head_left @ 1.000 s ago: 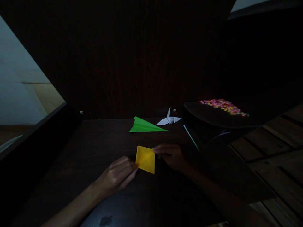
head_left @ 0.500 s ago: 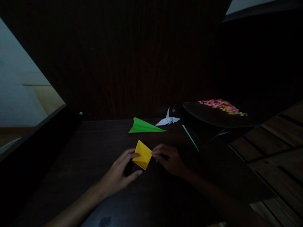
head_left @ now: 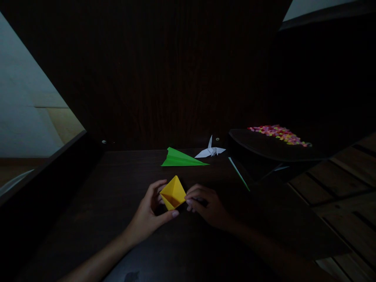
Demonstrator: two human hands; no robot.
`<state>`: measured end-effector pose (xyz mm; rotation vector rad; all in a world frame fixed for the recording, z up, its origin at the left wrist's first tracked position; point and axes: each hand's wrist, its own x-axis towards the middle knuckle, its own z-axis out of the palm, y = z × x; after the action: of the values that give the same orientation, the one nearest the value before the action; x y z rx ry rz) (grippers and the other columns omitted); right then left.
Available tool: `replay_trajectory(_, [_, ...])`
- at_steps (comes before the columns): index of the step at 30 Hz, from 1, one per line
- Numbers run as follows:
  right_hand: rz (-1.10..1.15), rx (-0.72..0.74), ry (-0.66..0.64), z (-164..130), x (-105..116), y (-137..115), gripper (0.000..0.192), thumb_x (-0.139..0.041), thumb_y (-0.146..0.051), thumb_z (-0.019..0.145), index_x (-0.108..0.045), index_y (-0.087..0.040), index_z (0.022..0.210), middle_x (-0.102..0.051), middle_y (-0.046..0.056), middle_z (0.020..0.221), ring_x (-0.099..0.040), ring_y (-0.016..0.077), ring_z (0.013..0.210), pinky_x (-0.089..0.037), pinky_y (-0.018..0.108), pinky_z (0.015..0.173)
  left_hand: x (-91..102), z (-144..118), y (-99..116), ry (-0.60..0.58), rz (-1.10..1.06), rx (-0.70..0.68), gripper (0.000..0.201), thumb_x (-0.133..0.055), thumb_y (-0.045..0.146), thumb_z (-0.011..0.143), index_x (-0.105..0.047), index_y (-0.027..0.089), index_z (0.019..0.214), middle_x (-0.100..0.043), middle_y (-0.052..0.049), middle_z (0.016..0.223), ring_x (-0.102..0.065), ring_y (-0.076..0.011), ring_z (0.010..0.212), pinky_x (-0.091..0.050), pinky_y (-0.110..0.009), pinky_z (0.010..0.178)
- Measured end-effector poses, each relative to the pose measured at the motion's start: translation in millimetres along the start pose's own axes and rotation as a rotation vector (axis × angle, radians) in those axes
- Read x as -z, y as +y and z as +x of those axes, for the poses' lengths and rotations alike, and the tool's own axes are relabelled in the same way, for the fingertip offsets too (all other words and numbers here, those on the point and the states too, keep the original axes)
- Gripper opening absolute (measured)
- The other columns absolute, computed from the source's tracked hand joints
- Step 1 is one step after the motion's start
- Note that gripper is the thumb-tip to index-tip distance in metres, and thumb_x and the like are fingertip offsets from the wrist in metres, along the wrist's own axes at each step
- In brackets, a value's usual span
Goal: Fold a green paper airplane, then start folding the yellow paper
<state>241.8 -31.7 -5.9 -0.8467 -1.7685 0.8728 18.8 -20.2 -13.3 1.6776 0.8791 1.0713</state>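
A folded yellow origami paper (head_left: 175,190) is held low over the dark tabletop, its pocket spread open toward me. My left hand (head_left: 149,205) wraps around its left side, thumb along the lower edge and fingers partly hidden behind it. The thumb and fingertips of my right hand (head_left: 205,201) pinch the paper's right corner. Just beyond lies a green paper plane (head_left: 182,158), its tip pointing right. Beside that tip rests a white paper crane (head_left: 210,150) with its wings spread.
A thin white-and-green strip (head_left: 239,174) lies to the right on the tabletop (head_left: 117,176). On a dark rounded shelf (head_left: 258,147) is a string of pink, red and yellow pieces (head_left: 279,134). A dark upright panel (head_left: 164,78) closes off the back; a raised side board (head_left: 44,166) runs along the left.
The yellow paper has opened from a nearly flat diamond into a hollow pocket. My left fingers have shifted from its front face to its outer left side. The view has shifted slightly.
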Motion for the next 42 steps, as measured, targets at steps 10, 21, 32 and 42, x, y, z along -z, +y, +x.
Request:
replay_trajectory(10, [0.015,-0.06,-0.019,0,2,-4,0.011,-0.057,-0.023,0.091,-0.066,-0.018,0.089,-0.062,0.004,0.089,-0.063,0.0106,0.063,-0.053,0.023,0.055,-2.9,6,12,0.034,-0.246,0.234,0.067,-0.079,0.022,0.069,-0.042,0.021,0.124,-0.066,-0.009,0.111,-0.066,-0.0251,0.102,-0.055,-0.039,0.087])
replay_trajectory(21, [0.101,-0.16,-0.013,0,-3,-3,0.009,-0.061,-0.021,0.086,-0.063,-0.019,0.095,-0.061,0.002,0.089,-0.063,0.0088,0.057,-0.052,0.023,0.053,0.7,7,13,0.096,-0.17,0.304,0.068,-0.083,0.027,0.064,-0.046,0.021,0.12,-0.066,-0.004,0.103,-0.067,-0.0208,0.088,-0.056,-0.033,0.077])
replay_trajectory(32, [0.245,-0.358,-0.063,-1,-5,-2,0.035,-0.065,-0.024,0.081,-0.052,-0.022,0.113,-0.06,0.001,0.092,-0.063,0.0097,0.057,-0.053,0.024,0.051,3.3,9,21,0.095,-0.047,0.317,0.052,-0.083,0.03,0.062,-0.06,0.019,0.108,-0.07,-0.002,0.093,-0.066,-0.0212,0.083,-0.055,-0.03,0.07])
replay_trajectory(42, [0.126,-0.348,-0.188,2,-4,-6,0.016,-0.061,-0.031,0.085,-0.061,-0.017,0.077,-0.058,-0.003,0.064,-0.059,0.0091,0.05,-0.046,0.021,0.049,3.7,8,23,-0.012,0.026,0.301,0.026,-0.065,0.04,0.08,-0.072,0.015,0.084,-0.068,-0.002,0.073,-0.061,-0.0162,0.066,-0.048,-0.024,0.059])
